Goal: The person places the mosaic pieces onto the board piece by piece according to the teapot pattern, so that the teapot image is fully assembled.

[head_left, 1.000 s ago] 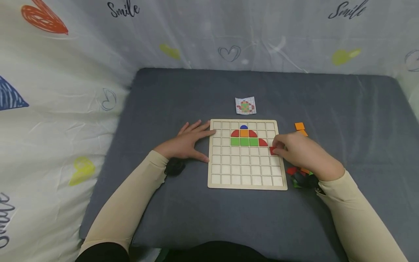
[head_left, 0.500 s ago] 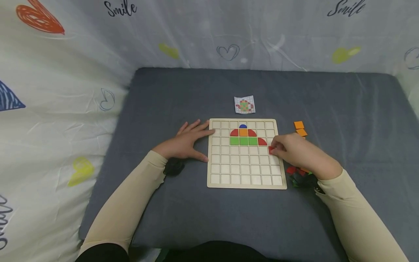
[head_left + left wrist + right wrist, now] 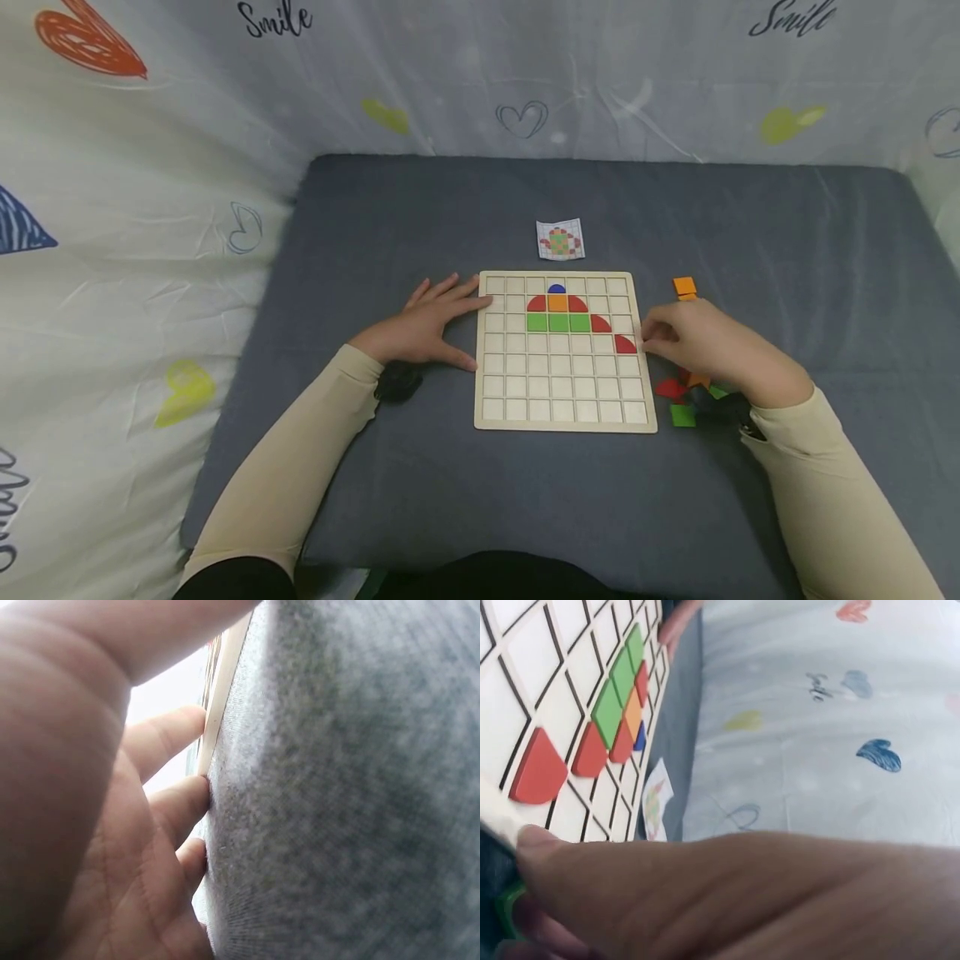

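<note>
Right hand point(image 3: 708, 343) partly hides tiles point(image 3: 682, 416) beside the board point(image 3: 564, 388).

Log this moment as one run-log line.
left hand: touching grid board, left side; right hand: at board's right edge; red quarter-circle: in board's rightmost column; picture card: beyond board; loose pieces: right of board

One board point(image 3: 566, 422) carries four red pieces point(image 3: 625, 344), three green squares point(image 3: 558, 322), one orange square point(image 3: 557, 304), one blue semicircle point(image 3: 557, 289).
</note>
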`<control>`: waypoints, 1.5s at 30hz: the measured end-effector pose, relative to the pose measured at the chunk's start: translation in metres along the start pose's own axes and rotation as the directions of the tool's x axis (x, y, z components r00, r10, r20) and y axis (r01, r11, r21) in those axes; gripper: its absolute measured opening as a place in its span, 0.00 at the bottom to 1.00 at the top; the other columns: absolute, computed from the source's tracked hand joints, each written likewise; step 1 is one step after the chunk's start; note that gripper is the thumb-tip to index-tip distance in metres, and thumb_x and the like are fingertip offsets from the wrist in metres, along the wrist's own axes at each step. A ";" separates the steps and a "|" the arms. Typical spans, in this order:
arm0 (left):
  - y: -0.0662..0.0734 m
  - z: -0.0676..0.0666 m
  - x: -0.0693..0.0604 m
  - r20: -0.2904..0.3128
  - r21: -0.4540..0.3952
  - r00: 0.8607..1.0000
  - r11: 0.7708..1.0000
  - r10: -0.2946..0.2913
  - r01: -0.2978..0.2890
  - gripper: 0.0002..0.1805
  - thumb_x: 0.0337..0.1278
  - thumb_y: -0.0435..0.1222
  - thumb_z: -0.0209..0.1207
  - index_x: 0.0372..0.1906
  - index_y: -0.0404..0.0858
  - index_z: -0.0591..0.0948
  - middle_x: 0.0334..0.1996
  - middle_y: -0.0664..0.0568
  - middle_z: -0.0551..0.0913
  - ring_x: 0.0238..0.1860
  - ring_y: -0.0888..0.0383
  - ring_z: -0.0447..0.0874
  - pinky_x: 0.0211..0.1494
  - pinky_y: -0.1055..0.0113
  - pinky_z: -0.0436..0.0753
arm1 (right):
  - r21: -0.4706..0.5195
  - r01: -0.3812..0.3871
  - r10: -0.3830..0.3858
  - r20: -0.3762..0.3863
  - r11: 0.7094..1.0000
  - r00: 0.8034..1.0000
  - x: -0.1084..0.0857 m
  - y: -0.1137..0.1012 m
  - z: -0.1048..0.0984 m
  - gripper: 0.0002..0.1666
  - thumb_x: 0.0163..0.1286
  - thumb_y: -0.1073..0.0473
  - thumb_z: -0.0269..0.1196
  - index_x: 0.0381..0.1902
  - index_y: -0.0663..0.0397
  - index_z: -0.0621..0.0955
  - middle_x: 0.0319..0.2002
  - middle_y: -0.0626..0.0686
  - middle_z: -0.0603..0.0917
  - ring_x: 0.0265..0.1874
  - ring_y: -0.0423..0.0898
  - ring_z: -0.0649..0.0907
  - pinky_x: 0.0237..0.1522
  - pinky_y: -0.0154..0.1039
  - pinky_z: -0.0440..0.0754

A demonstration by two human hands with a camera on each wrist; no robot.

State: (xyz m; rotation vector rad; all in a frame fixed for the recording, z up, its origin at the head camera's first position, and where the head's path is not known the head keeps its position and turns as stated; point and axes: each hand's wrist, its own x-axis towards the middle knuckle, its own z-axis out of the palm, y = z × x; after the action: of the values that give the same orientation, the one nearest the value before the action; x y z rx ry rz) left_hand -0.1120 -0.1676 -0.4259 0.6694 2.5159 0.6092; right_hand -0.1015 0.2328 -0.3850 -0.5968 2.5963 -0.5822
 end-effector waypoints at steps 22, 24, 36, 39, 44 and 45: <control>-0.001 0.001 0.000 0.002 -0.013 1.000 1.000 -0.001 0.001 0.61 0.47 0.60 0.78 0.85 0.56 0.59 0.87 0.53 0.43 0.86 0.51 0.28 0.83 0.43 0.27 | 0.046 0.049 -0.053 0.103 0.998 0.993 -0.039 0.015 0.010 0.10 0.61 0.59 0.79 0.38 0.48 0.87 0.31 0.43 0.77 0.28 0.38 0.75 0.31 0.34 0.76; 0.000 0.001 0.000 -0.001 -0.011 1.000 1.000 0.001 -0.001 0.61 0.47 0.60 0.78 0.85 0.55 0.59 0.87 0.53 0.43 0.86 0.50 0.28 0.83 0.43 0.27 | 0.044 0.049 -0.053 0.104 0.998 0.993 -0.039 0.014 0.011 0.10 0.61 0.61 0.79 0.36 0.47 0.87 0.31 0.43 0.78 0.28 0.39 0.75 0.31 0.34 0.77; 0.001 -0.001 0.000 0.002 -0.017 1.000 1.000 -0.005 0.005 0.60 0.48 0.60 0.78 0.85 0.55 0.59 0.86 0.54 0.43 0.86 0.51 0.28 0.83 0.44 0.27 | 0.053 0.008 -0.011 0.061 0.999 0.998 -0.037 0.011 0.011 0.08 0.64 0.63 0.77 0.36 0.47 0.88 0.27 0.41 0.82 0.27 0.41 0.77 0.28 0.35 0.78; 0.002 -0.001 -0.001 0.002 -0.019 1.000 1.000 -0.007 0.007 0.60 0.49 0.59 0.78 0.85 0.55 0.59 0.86 0.53 0.43 0.86 0.51 0.29 0.83 0.44 0.27 | 0.063 0.057 -0.057 -0.001 0.996 0.998 -0.038 0.007 0.009 0.08 0.65 0.65 0.76 0.39 0.46 0.90 0.32 0.40 0.86 0.28 0.39 0.78 0.28 0.34 0.79; 0.002 -0.001 -0.001 0.004 -0.016 1.000 1.000 -0.003 0.003 0.60 0.48 0.60 0.78 0.85 0.55 0.59 0.87 0.53 0.43 0.86 0.51 0.29 0.83 0.44 0.27 | 0.011 0.210 -0.206 -0.155 0.978 0.966 -0.035 -0.001 0.015 0.12 0.62 0.68 0.77 0.37 0.44 0.91 0.34 0.40 0.85 0.28 0.35 0.75 0.27 0.32 0.77; 0.002 -0.001 -0.001 0.004 -0.013 1.000 1.000 -0.003 0.003 0.60 0.48 0.60 0.78 0.85 0.55 0.59 0.87 0.53 0.43 0.86 0.51 0.29 0.83 0.44 0.27 | -0.008 0.243 -0.240 -0.185 0.970 0.953 -0.034 -0.002 0.018 0.13 0.61 0.69 0.77 0.37 0.44 0.91 0.34 0.39 0.85 0.28 0.35 0.75 0.27 0.32 0.76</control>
State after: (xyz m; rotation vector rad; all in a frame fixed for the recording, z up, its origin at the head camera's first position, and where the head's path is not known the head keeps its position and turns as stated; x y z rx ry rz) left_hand -0.1112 -0.1672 -0.4237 0.6617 2.5060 0.6225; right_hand -0.0648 0.2425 -0.3890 -0.9043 2.7065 -0.7664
